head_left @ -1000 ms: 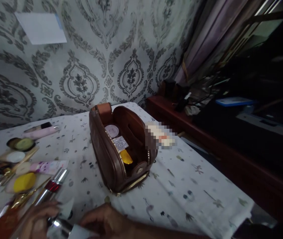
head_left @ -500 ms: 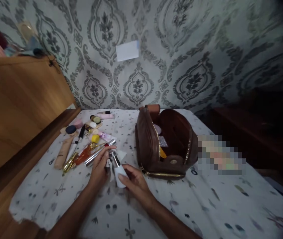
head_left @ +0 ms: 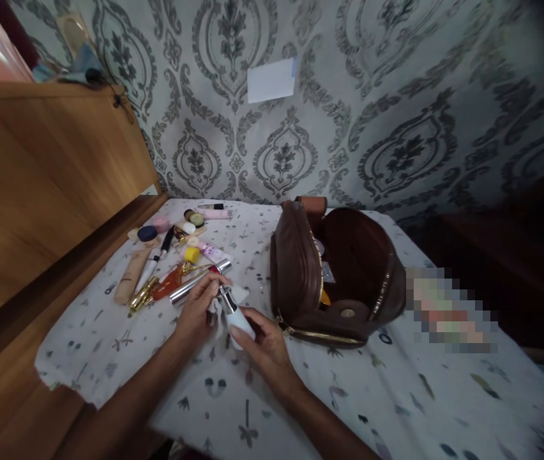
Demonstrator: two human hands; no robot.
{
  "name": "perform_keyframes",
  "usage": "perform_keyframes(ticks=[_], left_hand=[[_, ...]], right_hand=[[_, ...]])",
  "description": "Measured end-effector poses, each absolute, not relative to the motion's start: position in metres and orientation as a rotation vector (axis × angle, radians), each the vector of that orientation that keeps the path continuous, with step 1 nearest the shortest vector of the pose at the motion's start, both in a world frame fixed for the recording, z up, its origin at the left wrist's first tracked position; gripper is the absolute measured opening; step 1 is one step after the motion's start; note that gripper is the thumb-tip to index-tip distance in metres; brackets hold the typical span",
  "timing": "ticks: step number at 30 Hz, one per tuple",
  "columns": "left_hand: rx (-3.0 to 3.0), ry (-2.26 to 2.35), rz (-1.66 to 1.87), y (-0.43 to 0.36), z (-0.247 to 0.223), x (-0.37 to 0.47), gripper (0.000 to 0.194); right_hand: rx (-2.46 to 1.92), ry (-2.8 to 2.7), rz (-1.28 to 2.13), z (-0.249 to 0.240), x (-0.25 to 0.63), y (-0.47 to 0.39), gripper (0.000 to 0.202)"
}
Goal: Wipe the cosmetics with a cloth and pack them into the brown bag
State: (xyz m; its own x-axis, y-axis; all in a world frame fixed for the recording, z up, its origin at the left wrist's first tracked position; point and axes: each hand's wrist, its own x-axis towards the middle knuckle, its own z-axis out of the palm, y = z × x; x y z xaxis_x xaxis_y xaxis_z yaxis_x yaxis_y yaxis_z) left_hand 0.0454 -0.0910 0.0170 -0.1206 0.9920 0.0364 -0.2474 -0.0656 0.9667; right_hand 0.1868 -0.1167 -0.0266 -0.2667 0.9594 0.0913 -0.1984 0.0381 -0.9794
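The right hand (head_left: 272, 351) has its grip wrapped around a pale bottle (head_left: 242, 324) with a silver collar, thumb along the near side and fingers around the far side. The bottle is tilted, its narrow top pointing away toward the left hand (head_left: 198, 308). The left hand's grip is pinched on a crumpled white tissue (head_left: 240, 294) at the bottle's top end; whether its fingertips touch the bottle itself I cannot tell. Both hands are over the cloth-covered surface (head_left: 226, 412), in front of its middle.

Just beyond the left hand lies a silver cylinder (head_left: 182, 294), with an orange-brown item (head_left: 167, 285), a gold tube (head_left: 142, 295) and a beige squeeze tube (head_left: 131, 277) to its left. Behind these are a yellow item (head_left: 192, 255), a purple-printed tube (head_left: 212, 250) and a navy-lidded jar (head_left: 147, 234).

To the right of the bottle, apart from it, stands a brown cosmetic bag (head_left: 295, 275), unzipped and gaping, with a glittery silver item (head_left: 328, 273) and part of a golden-yellow one (head_left: 325, 298) visible inside. A white paper (head_left: 272, 80) is on the patterned wall (head_left: 234, 137) behind.
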Motion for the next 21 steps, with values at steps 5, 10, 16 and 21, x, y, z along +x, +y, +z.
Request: perform_keyframes(ticks=[5,10,16,21], left_hand=[[0.964,1.028,1.423,-0.088,0.017,0.044,0.034],[0.824,0.924,1.432,-0.091,0.021,0.042,0.027],[0.783,0.795,1.398,-0.093,0.023,0.038,0.028],[0.821,0.757,1.332,-0.088,0.018,0.034,0.025]], right_hand=[[-0.868,-1.371,1.361,-0.029,0.186,-0.114,0.032],[-0.877,-1.41,1.255,-0.03,0.184,-0.114,0.025],[-0.841,-1.448,1.146,-0.032,0.184,-0.115,0.024],[-0.84,-1.441,1.084,-0.037,0.185,-0.112,0.025]])
